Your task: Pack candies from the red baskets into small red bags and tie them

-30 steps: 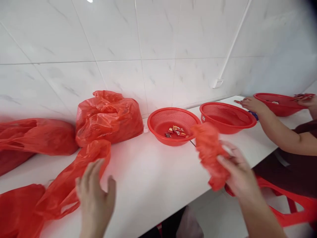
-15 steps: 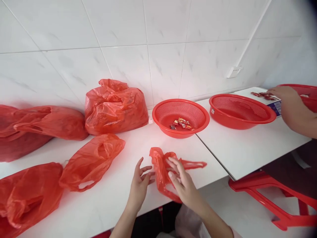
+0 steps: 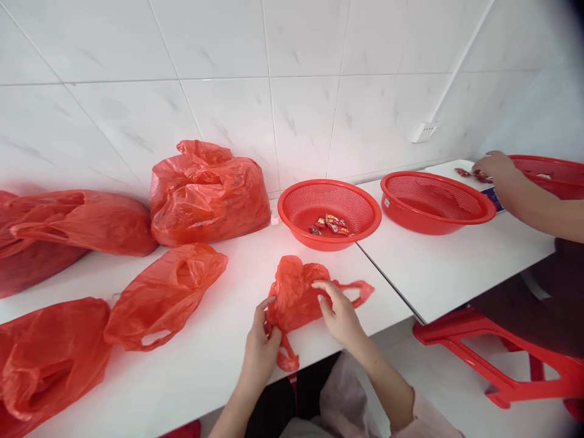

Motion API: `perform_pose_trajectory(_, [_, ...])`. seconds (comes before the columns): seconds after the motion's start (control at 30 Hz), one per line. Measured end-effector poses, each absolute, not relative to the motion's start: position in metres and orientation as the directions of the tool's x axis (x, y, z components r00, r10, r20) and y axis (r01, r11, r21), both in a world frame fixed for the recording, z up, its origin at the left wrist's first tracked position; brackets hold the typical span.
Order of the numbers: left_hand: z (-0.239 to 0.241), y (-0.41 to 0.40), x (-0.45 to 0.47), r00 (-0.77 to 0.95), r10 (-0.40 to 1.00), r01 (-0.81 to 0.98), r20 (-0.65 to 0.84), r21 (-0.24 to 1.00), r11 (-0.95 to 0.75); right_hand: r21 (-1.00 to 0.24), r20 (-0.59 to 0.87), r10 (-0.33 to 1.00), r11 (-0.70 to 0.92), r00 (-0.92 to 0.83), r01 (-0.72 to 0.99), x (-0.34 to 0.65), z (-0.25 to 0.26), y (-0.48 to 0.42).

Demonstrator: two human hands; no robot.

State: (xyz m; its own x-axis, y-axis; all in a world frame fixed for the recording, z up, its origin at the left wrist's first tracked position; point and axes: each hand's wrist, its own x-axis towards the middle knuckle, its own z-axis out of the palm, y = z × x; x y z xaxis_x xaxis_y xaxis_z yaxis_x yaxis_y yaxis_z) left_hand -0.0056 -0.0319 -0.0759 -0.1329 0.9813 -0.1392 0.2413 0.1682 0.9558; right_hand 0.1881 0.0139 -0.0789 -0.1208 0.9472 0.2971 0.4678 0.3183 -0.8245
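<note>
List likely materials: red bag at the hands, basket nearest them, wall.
Red bag: likely thin plastic film, slight sheen; crinkled folds.
Basket: probably molded plastic, satin; perforated sides, smooth rim.
Wall: smooth tile, ceramic or stone unclear; straight joints, grey veining.

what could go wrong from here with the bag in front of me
The crumpled bag by the left hand might slide off, since one handle reaches the table's front edge. Pushing forward could bump the basin behind it, jostling the wrapped pieces inside.

Bag (image 3: 296,304) on table (image 3: 196,365), in front of basket (image 3: 319,242) with packets (image 3: 333,225)
</note>
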Motion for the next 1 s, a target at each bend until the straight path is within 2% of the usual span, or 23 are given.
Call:
perform_pose_trajectory(0.13, [-0.068,-0.029,-0.04,-0.186,0.965,0.036,-0.184,0.98,0.194,-0.687,0.326,0.944,0.27,-0.046,0.675,0.218,-0.096,0.038])
perform_pose_trajectory(0.23, [-0.06,-0.032,-0.059,-0.231,0.947,-0.002,-0.221,0.974,0.227,-0.661,0.249,0.968,0.178,-0.01,0.729,0.229,-0.099,0.046])
perform_pose_trajectory(0.3, [-0.05,-0.039,-0.061,-0.277,0.944,0.099,-0.181,0.972,0.215,-0.665,0.203,0.979,0.145,-0.009,0.733,0.23,-0.094,0.046])
perform_pose_trajectory(0.37, [-0.036,-0.049,-0.05,-0.356,0.934,0.326,0.024,0.94,0.1,-0.69,0.207,0.978,0.163,-0.024,0.705,0.229,-0.084,0.042])
perform_pose_trajectory(0.43, [-0.025,-0.059,-0.028,-0.32,0.885,0.594,0.339,0.799,-0.091,-0.722,0.25,0.968,0.206,-0.029,0.661,0.227,-0.07,0.036])
perform_pose_trajectory(0.5, [-0.022,-0.065,-0.004,-0.108,0.827,0.775,0.551,0.567,-0.277,-0.748,0.3,0.954,0.251,-0.024,0.614,0.226,-0.056,0.028])
perform_pose_trajectory(0.57, [-0.03,-0.064,0.013,0.091,0.822,0.857,0.562,0.377,-0.352,-0.765,0.333,0.943,0.279,-0.015,0.581,0.224,-0.044,0.019])
perform_pose_trajectory(0.6, [-0.037,-0.061,0.018,0.137,0.838,0.884,0.528,0.316,-0.343,-0.772,0.335,0.942,0.284,-0.016,0.569,0.223,-0.039,0.014])
perform_pose_trajectory(0.67, [-0.055,-0.052,0.018,0.125,0.88,0.93,0.458,0.255,-0.265,-0.783,0.307,0.95,0.289,-0.063,0.55,0.219,-0.034,0.006])
perform_pose_trajectory(0.77, [-0.081,-0.038,0.007,0.069,0.909,0.95,0.411,0.251,-0.185,-0.753,0.239,0.93,0.358,-0.278,0.552,0.207,-0.039,0.002])
perform_pose_trajectory(0.83, [-0.093,-0.032,-0.001,0.072,0.921,0.935,0.384,0.296,-0.196,-0.682,0.23,0.886,0.443,-0.403,0.583,0.195,-0.047,0.007])
perform_pose_trajectory(0.93, [-0.099,-0.027,-0.011,0.082,0.954,0.874,0.289,0.439,-0.209,-0.543,0.239,0.828,0.547,-0.507,0.637,0.179,-0.06,0.023])
perform_pose_trajectory(1.0, [-0.095,-0.023,-0.018,0.055,0.98,0.802,0.191,0.577,-0.157,-0.492,0.16,0.829,0.538,-0.536,0.684,0.173,-0.065,0.033])
